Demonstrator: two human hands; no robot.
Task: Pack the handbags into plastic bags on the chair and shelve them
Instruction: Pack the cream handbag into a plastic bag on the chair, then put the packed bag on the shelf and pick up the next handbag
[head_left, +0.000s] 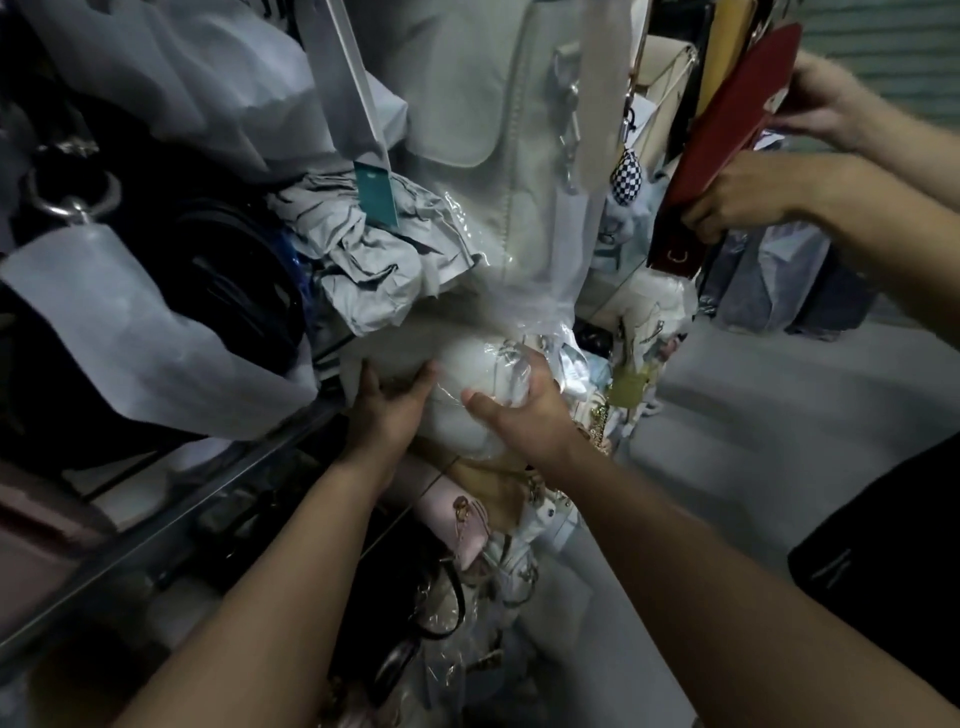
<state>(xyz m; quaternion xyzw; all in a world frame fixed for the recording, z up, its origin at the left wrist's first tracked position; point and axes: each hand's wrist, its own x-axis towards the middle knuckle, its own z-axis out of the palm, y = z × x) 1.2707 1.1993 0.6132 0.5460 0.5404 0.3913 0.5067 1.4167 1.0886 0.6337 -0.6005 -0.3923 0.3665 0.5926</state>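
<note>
A white rounded handbag (470, 384) wrapped in clear plastic sits at the end of a metal shelf (171, 514), under a large pale handbag (483, 104) in plastic. My left hand (387, 410) presses its left side and my right hand (519, 410) grips its right side over the plastic. Crumpled grey paper (374, 249) lies just above and to the left. The chair is not in view.
Black bags (234, 280) and white dust covers (130, 343) crowd the shelf at left. Pink and cream bags (467, 525) hang below my hands. At upper right another person's two hands (748, 202) hold a red bag (727, 135). Grey floor (753, 415) lies to the right.
</note>
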